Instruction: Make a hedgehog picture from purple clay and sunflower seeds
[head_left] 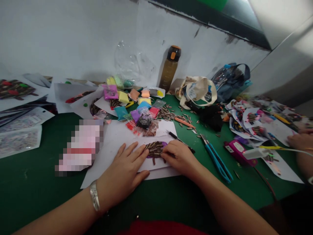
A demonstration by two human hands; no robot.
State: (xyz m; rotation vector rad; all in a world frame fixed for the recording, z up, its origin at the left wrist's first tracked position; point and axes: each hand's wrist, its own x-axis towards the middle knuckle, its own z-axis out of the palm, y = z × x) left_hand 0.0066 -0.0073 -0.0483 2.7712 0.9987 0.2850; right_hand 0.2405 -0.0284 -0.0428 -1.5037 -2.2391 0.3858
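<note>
Clear packets [22, 140] lay on the green counter [29, 192], well left of the left grip [123, 168], which was released, spread on the white paper [100, 174] with a fingertip at the seed-covered shape [154, 149]. That shape lay between it and the right grip [181, 158], whose fingers were bunched at the shape's right edge; I could not tell whether they grasped anything. A black pen [179, 140] lay just beyond the right grip, a blue-handled tool [215, 156] to its right

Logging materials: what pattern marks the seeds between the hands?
Dark seeds with pale stripes; head view.
</note>
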